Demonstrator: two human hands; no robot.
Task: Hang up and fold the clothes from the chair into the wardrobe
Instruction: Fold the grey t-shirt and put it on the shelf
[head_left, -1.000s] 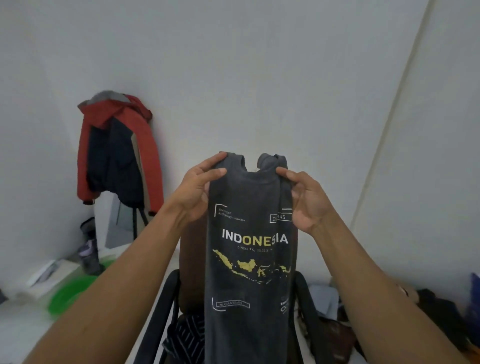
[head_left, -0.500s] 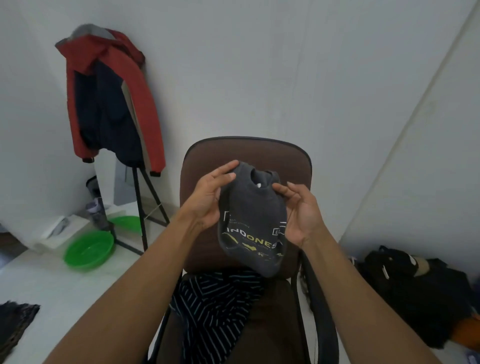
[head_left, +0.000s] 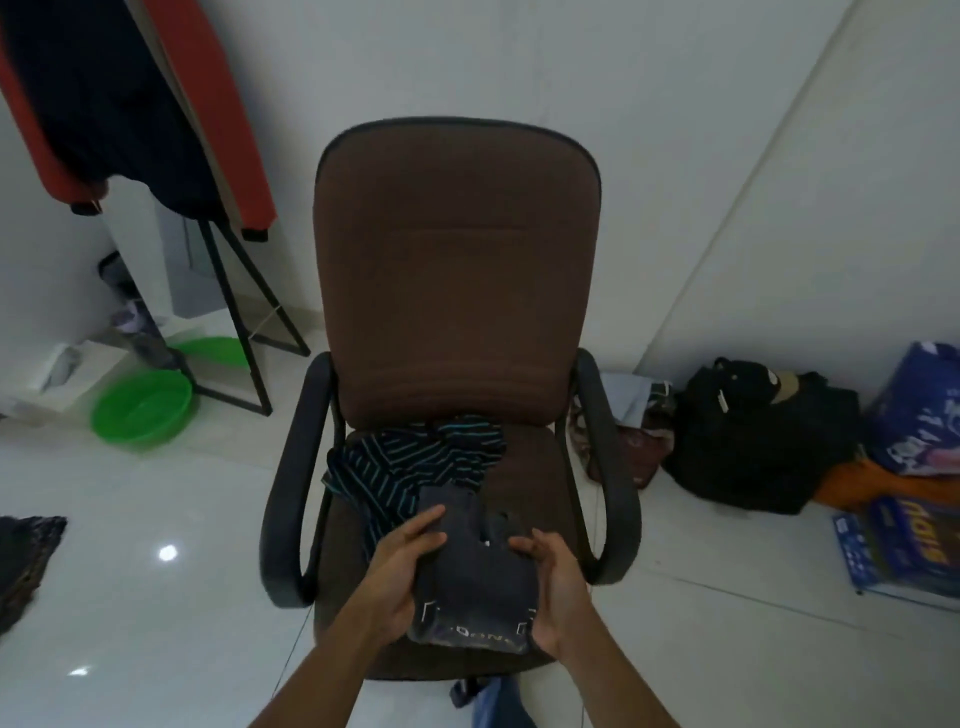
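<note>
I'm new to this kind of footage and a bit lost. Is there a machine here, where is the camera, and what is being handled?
No machine: a person works with bare hands. The one camera sits on their head and looks forward and down, so the arms enter from the bottom edge. The left hand and right hand grip a folded dark grey T-shirt by its sides, low over the front of the brown office chair. A striped dark garment lies crumpled on the seat. On the floor are a green basin and black bags; a red and dark jacket hangs at the left. No wardrobe is in view.
</note>
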